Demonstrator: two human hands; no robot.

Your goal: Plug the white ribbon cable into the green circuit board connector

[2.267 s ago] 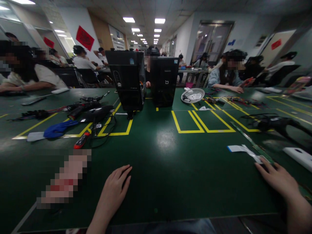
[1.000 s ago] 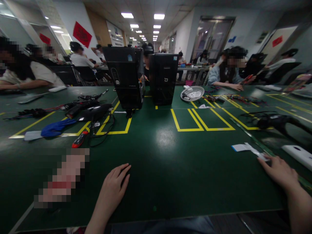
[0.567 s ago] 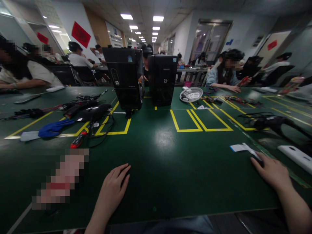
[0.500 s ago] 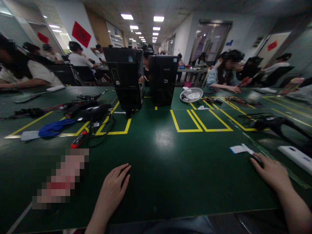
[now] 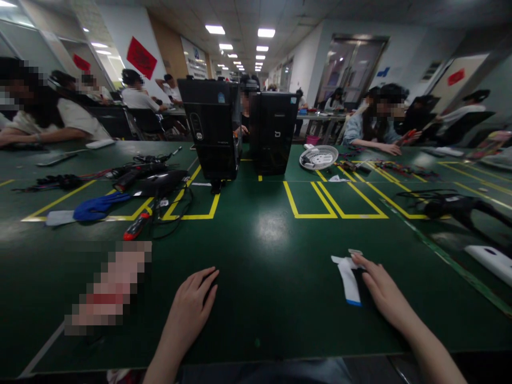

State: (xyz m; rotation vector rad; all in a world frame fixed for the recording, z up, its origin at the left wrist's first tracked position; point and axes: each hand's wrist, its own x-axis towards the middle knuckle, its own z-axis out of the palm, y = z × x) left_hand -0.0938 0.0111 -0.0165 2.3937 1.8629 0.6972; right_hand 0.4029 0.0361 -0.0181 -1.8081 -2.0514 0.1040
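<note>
My left hand (image 5: 192,309) lies flat and open on the green table (image 5: 272,266), palm down, holding nothing. My right hand (image 5: 380,290) rests palm down to the right, fingers stretched out. Its fingertips touch a small white strip with a blue end (image 5: 348,277) that lies on the table just left of the hand. A tiny pale piece (image 5: 354,252) sits just beyond the fingertips.
Two black computer towers (image 5: 214,128) (image 5: 274,130) stand mid-table inside yellow tape boxes. Cables, a blue cloth (image 5: 98,205) and a red-handled tool (image 5: 136,226) lie at left. A white fan grille (image 5: 319,157) and a white flat part (image 5: 490,256) lie at right. Other people sit around.
My right hand has slid left from the table's right side toward the middle, dragging the white strip along, which has turned to point toward me. The left hand has stayed put.
</note>
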